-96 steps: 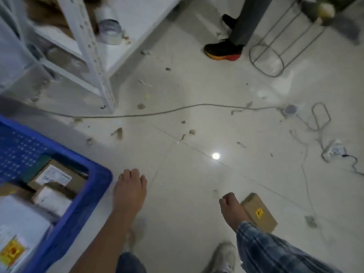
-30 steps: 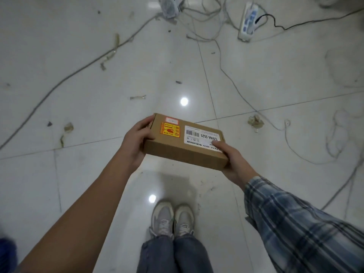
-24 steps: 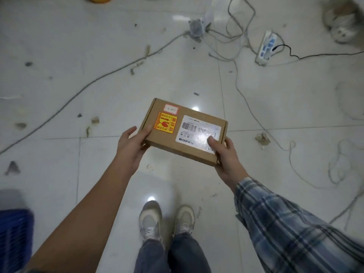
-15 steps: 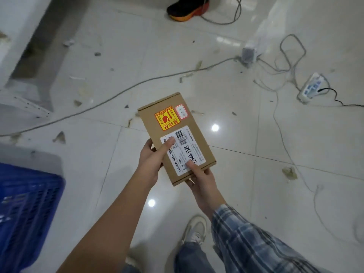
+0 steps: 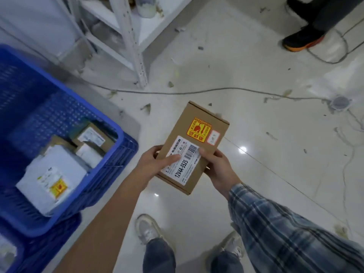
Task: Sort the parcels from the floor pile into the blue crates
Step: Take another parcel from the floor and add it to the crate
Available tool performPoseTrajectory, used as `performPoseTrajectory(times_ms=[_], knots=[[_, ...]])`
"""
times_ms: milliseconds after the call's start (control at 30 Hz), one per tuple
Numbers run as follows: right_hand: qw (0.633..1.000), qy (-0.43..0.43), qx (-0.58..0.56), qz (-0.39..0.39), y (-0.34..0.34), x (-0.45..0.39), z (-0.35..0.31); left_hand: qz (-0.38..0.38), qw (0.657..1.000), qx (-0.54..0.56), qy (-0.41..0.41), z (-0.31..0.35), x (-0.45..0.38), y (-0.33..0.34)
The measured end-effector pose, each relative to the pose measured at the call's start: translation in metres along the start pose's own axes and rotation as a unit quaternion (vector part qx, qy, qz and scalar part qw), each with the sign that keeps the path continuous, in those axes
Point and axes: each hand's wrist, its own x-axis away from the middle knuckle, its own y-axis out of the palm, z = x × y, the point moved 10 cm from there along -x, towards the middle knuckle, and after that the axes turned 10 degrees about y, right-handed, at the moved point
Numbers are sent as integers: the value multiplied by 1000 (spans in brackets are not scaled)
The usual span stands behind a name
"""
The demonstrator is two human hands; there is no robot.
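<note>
I hold a flat brown cardboard parcel (image 5: pixel 199 134) above the floor, label side up, with a white barcode label and a yellow-and-red sticker. My left hand (image 5: pixel 155 164) grips its near left edge, thumb across the label. My right hand (image 5: pixel 218 170) grips the near right edge. A blue crate (image 5: pixel 120 152) stands to the left, holding several parcels, among them a white mailer (image 5: pixel 51 178) and small brown boxes (image 5: pixel 92 136). A second blue crate (image 5: pixel 49 245) shows at the bottom left corner.
A white metal shelf rack (image 5: pixel 132 40) stands at the back left. A cable (image 5: pixel 197 93) runs across the tiled floor to a round plug (image 5: pixel 340 101). Another person's black-and-orange shoe (image 5: pixel 303 40) is at the top right. My own shoes (image 5: pixel 149 229) are below the parcel.
The view has swung left, bringing the blue crate and shelf rack into sight. The parcel has turned lengthwise away from me, and both hands hold its near end.
</note>
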Motion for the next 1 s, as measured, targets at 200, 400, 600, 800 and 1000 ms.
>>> performPoseTrajectory(times_ms=[200,400,600,800,1000], knots=[[995,36,7,-89,178,-23,41,202,940,275,-9,-33,47,-154],[987,84,52,-129,289,-28,100,300,911,282,-15,-51,85,-271],[924,70,337,-169,351,-52,118,352,859,370,-22,-108,97,-310],[803,154,526,-234,411,-69,172,475,689,546,-36,-169,98,-312],[688,28,682,-246,446,-90,228,542,589,597,-44,-203,86,-321]])
